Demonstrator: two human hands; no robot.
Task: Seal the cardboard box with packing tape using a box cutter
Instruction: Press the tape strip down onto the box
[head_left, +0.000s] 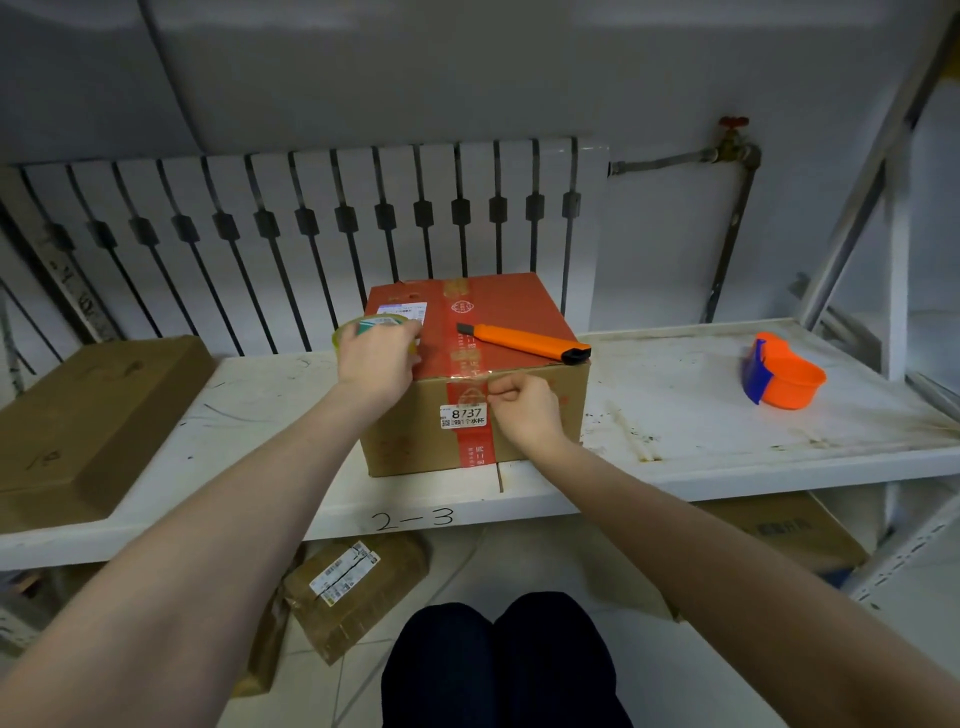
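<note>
The red-topped cardboard box (475, 374) sat on the white shelf (675, 415). The left hand (376, 358) gripped the clear packing-tape roll (363, 327) at the box's left edge; the right hand (524, 410) pinched, apparently, the tape's end against the near face. The orange box cutter (524, 343) lay lengthwise left-to-right just beyond, nearer the right hand.

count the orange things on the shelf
2: an orange box cutter lying on top of the cardboard box, and an orange tape dispenser at the shelf's right end.
</note>
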